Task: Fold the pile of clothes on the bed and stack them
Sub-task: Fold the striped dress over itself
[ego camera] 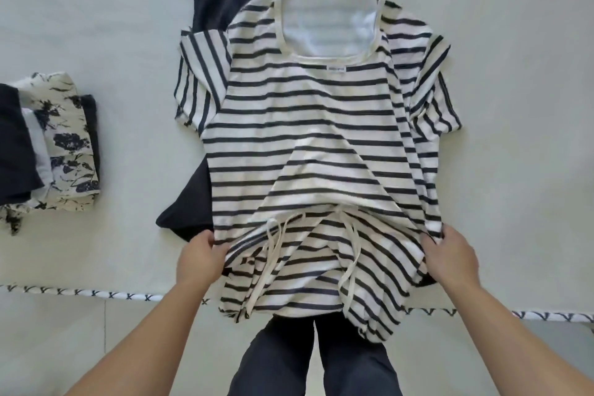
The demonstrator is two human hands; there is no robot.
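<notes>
Both hands, left hand (pixel 201 255), right hand (pixel 451 255), gripping striped dress (pixel 305 125) sides, bed (pixel 96 26)

Most of the view is filled by a bed (pixel 96 19) covered in a plain pale sheet, evenly and softly lit. Its near edge is trimmed with a white band (pixel 80 292) stitched in dark crosses. Below it, pale floor (pixel 96 341) is seen.

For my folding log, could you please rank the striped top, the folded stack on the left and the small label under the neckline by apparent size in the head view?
1. Striped top, by far the largest.
2. Folded stack, partly cut off by the frame edge.
3. Label, smallest.
</notes>
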